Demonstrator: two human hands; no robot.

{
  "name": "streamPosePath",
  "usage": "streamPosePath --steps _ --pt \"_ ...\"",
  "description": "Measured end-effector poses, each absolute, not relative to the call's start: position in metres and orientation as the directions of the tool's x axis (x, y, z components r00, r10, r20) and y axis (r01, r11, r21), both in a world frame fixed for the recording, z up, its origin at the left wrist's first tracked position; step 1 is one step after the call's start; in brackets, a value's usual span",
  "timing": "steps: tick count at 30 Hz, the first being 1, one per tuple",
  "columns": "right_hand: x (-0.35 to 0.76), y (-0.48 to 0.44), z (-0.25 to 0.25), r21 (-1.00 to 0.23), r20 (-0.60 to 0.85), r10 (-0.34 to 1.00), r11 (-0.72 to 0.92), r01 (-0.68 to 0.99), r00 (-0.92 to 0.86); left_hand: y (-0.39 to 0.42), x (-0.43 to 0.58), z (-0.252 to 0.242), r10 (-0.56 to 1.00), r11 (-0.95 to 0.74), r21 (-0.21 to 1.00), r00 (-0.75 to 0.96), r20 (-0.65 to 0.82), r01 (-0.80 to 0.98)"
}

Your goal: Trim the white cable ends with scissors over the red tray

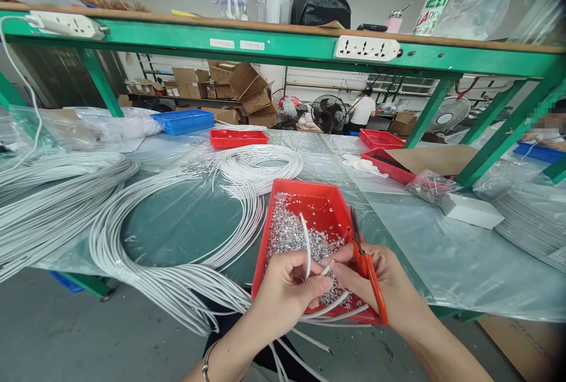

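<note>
The left hand (287, 287) is clenched on a white cable (306, 240) over the near end of a red tray (309, 185) of silvery metal bits (289, 230); the cable's free end rises from the fingers and points away, its long axis near to far. The right hand (389, 290) grips orange-handled scissors (369, 276), blades aimed away. Cable coils (177, 287) lie on the plastic-sheeted bench (442, 240) under a green rack (283, 46). The cable's gripped part is hidden, and its lower run is cut off by the bottom edge
</note>
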State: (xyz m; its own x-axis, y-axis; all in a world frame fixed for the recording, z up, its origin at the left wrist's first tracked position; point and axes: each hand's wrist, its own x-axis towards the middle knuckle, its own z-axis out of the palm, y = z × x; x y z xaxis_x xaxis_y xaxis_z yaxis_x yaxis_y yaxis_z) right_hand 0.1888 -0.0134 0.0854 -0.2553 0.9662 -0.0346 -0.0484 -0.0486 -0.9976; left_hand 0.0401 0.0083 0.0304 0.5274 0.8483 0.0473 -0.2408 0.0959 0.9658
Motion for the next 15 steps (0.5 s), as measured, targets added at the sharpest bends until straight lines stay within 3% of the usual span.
streamPosePath --steps 9,15 --pt "0.18 -0.02 0.081 -0.996 -0.014 0.999 -0.019 -0.09 -0.053 0.005 0.043 0.022 0.899 -0.143 0.974 0.389 0.202 -0.176" --pt "0.19 -0.016 0.078 -0.996 0.016 0.967 -0.007 -0.092 -0.255 0.005 0.038 0.03 0.844 0.069 0.971 0.532 0.065 -0.227"
